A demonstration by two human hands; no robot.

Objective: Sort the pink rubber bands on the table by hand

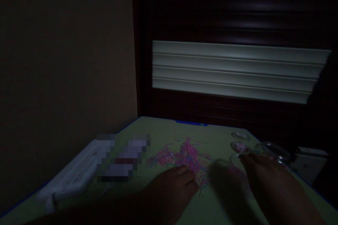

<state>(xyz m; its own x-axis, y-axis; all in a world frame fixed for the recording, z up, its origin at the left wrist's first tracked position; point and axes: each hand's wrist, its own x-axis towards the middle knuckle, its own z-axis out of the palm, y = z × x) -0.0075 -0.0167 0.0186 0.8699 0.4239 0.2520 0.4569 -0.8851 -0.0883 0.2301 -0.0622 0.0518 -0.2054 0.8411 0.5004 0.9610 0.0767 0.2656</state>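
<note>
In the dim light, a loose pile of thin pink, lilac and bluish strands [187, 154] lies spread over the pale tabletop [158, 126]. My left hand [181, 186] is at the near edge of this pile with its fingers curled in; whatever they pinch is hidden. To the right, my right hand [261, 170] has its fingers bent over the rim of a clear round container [236, 168]. Some pink shows inside that container. Its far side and part of my right fingers are hard to make out in shadow.
Behind my right hand stand a small round tub [239, 147] with pink bits, a clear lid [241, 136] and a larger clear round dish [276, 150]. A white box [310, 165] is at the right edge. A white tray-like object [71, 170] and a blurred-out item [126, 154] lie left.
</note>
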